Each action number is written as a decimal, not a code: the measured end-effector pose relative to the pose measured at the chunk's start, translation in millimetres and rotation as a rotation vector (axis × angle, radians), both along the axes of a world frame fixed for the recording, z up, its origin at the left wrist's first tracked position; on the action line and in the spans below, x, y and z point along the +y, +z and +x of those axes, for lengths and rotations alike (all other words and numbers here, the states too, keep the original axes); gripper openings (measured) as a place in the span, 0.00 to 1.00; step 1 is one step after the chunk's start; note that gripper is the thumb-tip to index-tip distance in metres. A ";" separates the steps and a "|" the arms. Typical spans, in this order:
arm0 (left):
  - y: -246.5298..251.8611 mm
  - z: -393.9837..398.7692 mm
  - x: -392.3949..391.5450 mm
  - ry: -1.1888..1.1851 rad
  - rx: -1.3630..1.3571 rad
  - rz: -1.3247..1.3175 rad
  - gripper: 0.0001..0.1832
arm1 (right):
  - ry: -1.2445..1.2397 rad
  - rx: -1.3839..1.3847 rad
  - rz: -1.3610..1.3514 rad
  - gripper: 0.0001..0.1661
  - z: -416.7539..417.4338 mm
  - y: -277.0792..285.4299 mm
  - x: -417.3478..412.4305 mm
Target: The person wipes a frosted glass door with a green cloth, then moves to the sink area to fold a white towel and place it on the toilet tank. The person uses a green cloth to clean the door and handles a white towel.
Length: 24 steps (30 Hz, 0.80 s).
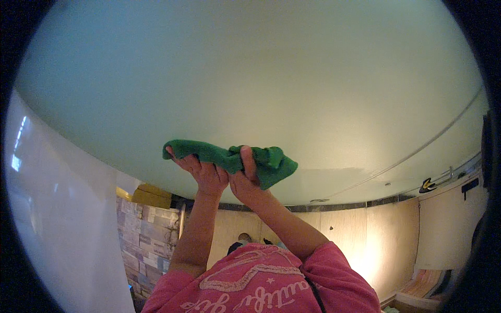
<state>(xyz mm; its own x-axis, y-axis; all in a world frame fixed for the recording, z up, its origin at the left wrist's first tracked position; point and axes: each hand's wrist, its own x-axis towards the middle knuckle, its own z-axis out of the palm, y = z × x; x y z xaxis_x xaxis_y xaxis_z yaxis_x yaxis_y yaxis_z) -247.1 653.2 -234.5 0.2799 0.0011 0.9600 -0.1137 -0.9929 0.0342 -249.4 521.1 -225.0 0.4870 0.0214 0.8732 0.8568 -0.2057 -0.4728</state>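
Note:
Both my hands are raised side by side in front of a large, smooth, pale green surface (250, 86), which looks like a wall or a door. A folded green cloth (219, 154) stretches across them. My left hand (205, 174) grips the cloth's left part, its fingers partly hidden under the fabric. My right hand (248, 176) clasps the bunched right part, with one digit lying over the cloth. My wrists are close together. Whether the cloth touches the surface, I cannot tell.
A thin seam (391, 166) crosses the pale surface on the right. White glossy panelling (66, 203) stands at the left, near brick-patterned covering (145, 238). Pale floor tiles (344, 231) lie below. A yellow and black object (427, 185) is at the right, above a light cabinet-like panel (446, 223).

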 end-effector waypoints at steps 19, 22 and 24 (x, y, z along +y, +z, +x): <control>-96.1 2.5 -206.3 -0.193 0.259 -0.157 0.35 | -0.112 0.221 -0.271 0.30 2.2 -29.6 -232.2; -115.4 7.1 -242.5 -0.227 0.215 -0.022 0.27 | -0.163 0.227 -0.341 0.35 6.2 -51.6 -275.2; -128.0 4.6 -263.1 -0.204 0.333 0.133 0.24 | -0.272 0.086 -0.403 0.37 10.7 -64.8 -302.3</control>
